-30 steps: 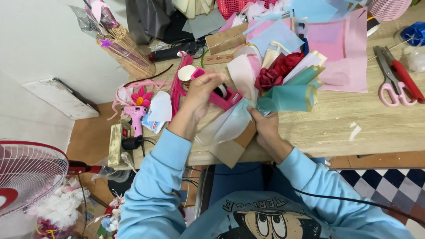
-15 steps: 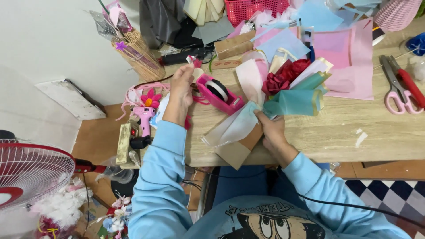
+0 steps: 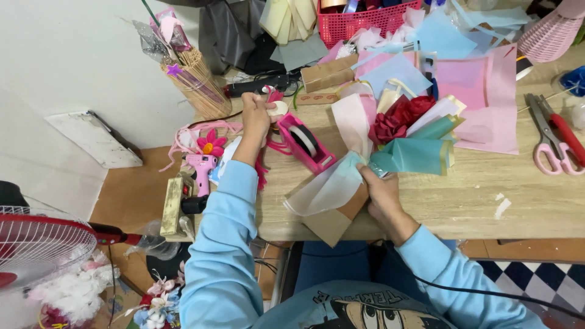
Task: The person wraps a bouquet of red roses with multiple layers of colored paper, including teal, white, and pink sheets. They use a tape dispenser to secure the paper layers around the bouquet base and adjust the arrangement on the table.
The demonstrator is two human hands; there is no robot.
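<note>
Bouquet (image 3: 390, 146) lies slantwise, red flowers (image 3: 399, 119) up-right, right hand (image 3: 381, 192) gripping stem end.

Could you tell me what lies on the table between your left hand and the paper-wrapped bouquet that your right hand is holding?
In the head view, a pink tape dispenser lies between the left hand and the bouquet gripped by the right hand.

The left hand (image 3: 256, 116) covers most of the small cream tape roll (image 3: 280, 108) at the wooden table's (image 3: 536, 207) far left, so its grip there cannot be made out. The right hand (image 3: 381, 192) hides the stem end of the paper-wrapped red flower bouquet (image 3: 405, 137) near the front edge. The red plastic basket (image 3: 359, 18) is cut off by the top edge, the pink-handled scissors (image 3: 557, 143) by the right edge.
</note>
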